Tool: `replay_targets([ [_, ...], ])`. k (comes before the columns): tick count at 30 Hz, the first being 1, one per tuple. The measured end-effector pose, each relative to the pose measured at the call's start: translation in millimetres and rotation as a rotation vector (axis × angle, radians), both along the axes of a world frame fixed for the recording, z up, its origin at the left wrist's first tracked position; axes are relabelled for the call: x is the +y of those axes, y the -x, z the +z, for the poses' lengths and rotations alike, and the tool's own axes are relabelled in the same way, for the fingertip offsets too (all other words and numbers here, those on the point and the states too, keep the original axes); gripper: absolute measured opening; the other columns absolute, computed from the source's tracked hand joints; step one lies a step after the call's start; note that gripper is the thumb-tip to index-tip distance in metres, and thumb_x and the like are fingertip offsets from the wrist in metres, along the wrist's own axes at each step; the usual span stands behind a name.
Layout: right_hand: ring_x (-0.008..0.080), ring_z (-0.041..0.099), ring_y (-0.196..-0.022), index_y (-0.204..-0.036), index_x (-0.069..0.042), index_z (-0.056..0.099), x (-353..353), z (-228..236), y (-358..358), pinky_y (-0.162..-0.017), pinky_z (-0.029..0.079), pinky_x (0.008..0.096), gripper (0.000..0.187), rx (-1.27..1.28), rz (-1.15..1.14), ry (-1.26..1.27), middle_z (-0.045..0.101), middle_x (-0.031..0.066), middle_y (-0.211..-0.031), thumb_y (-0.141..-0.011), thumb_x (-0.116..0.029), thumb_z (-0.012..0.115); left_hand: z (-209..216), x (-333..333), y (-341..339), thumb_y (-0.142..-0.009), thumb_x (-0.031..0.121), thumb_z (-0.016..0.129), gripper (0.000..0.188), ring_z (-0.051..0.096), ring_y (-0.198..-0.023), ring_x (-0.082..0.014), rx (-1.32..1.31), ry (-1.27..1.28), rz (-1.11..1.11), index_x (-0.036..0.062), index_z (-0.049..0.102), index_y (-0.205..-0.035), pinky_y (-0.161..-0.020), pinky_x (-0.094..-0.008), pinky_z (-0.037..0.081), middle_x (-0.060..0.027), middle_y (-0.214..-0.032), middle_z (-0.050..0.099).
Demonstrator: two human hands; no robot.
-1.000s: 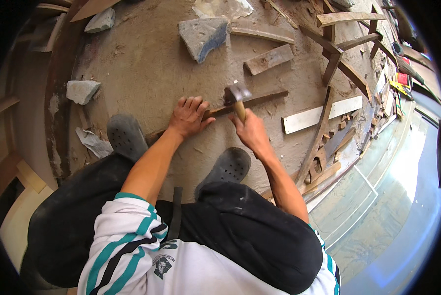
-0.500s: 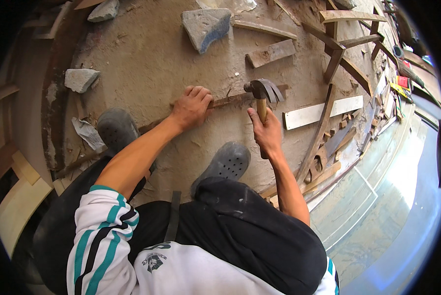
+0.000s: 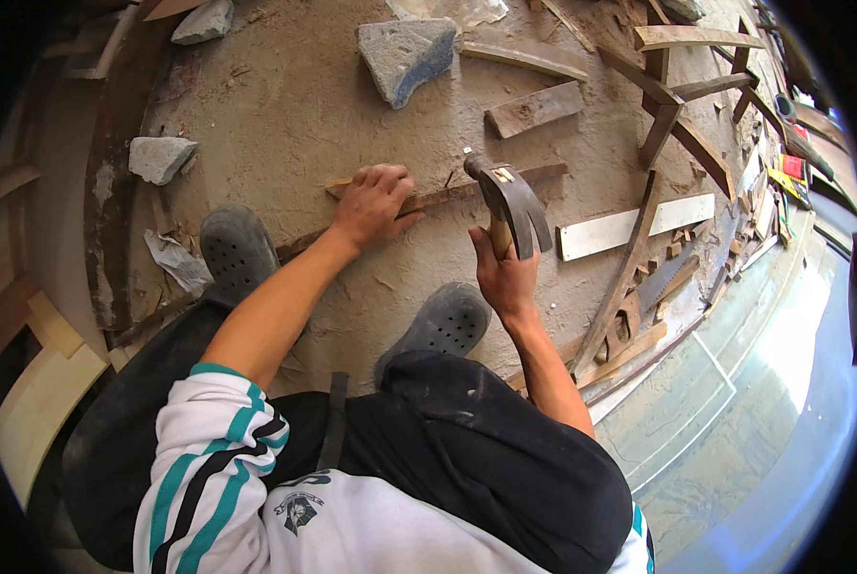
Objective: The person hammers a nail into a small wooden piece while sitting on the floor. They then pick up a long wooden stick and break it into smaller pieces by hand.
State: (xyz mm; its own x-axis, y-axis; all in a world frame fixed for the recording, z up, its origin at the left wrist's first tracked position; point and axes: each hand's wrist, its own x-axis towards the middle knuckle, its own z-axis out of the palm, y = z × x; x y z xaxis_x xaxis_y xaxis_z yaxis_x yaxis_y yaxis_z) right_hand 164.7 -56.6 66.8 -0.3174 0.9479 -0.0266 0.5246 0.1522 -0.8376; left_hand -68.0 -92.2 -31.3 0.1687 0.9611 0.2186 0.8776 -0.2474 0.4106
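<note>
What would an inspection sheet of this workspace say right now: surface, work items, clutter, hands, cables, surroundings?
Surface: rough, dusty brown floor.
Work items: dark wood strip lying on the floor; thin nail-like piece sticking up at it; claw hammer.
Clutter: short wood block, white board, handsaw, grey stone chunk with a blue face.
Hands: left hand over the strip, fingers curled, grip partly hidden; right hand closed round the hammer.
Cables: nothing seen.
Surroundings: joined wooden frame upper right; pale glossy surface lower right.
</note>
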Motion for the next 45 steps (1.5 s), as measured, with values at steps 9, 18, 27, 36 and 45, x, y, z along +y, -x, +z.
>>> replay_targets([
  [9, 0.0469, 0.065, -0.071, -0.104, 0.002, 0.062, 15, 10, 7, -0.060, 0.049, 0.0459, 0.025, -0.169, 0.005, 0.268, 0.065, 0.0256, -0.079, -0.091, -0.017, 0.073, 5, 0, -5, -0.062, 0.058, 0.088, 0.079, 0.054, -0.099, -0.0312, 0.022, 0.149, 0.262, 0.0051, 0.056, -0.112, -0.088, -0.0427, 0.045, -0.0125, -0.104, 0.056],
  [18, 0.0471, 0.067, -0.072, -0.111, 0.000, 0.062, 11, -7, 10, -0.059, 0.050, 0.0511, 0.028, -0.180, 0.066, 0.179, 0.066, 0.0267, -0.076, -0.092, -0.018, 0.071, 2, -2, -10, -0.057, 0.063, 0.089, 0.089, 0.055, -0.095, -0.0323, -0.026, 0.114, 0.380, 0.0040, 0.054, -0.114, -0.083, -0.0448, 0.048, -0.0132, -0.103, 0.055],
  [27, 0.0375, 0.064, -0.067, -0.100, -0.001, 0.064, 1, 13, 4, -0.060, 0.049, 0.0430, 0.018, -0.016, -0.002, -0.002, 0.063, 0.0160, -0.076, -0.089, -0.011, 0.075, 2, -8, -11, -0.057, 0.062, 0.089, 0.085, 0.053, -0.096, -0.0303, -0.019, 0.122, 0.378, 0.0073, 0.053, -0.112, -0.088, -0.0439, 0.045, -0.0110, -0.102, 0.052],
  [36, 0.0430, 0.064, -0.068, -0.102, -0.002, 0.062, 12, -25, -2, -0.059, 0.049, 0.0440, 0.019, -0.110, 0.019, 0.146, 0.066, 0.0206, -0.078, -0.091, -0.012, 0.074, 0, -2, -9, -0.058, 0.059, 0.090, 0.076, 0.050, -0.092, -0.0282, 0.000, 0.135, 0.356, 0.0088, 0.051, -0.100, -0.084, -0.0425, 0.045, -0.0089, -0.098, 0.050],
  [45, 0.0465, 0.066, -0.073, -0.111, -0.003, 0.062, 3, -38, -2, -0.058, 0.049, 0.0498, 0.025, -0.207, 0.075, 0.223, 0.065, 0.0258, -0.083, -0.092, -0.016, 0.072, -3, -4, -9, -0.058, 0.061, 0.088, 0.078, 0.050, -0.093, -0.0280, -0.006, 0.095, 0.343, 0.0086, 0.051, -0.103, -0.084, -0.0425, 0.045, -0.0085, -0.098, 0.050],
])
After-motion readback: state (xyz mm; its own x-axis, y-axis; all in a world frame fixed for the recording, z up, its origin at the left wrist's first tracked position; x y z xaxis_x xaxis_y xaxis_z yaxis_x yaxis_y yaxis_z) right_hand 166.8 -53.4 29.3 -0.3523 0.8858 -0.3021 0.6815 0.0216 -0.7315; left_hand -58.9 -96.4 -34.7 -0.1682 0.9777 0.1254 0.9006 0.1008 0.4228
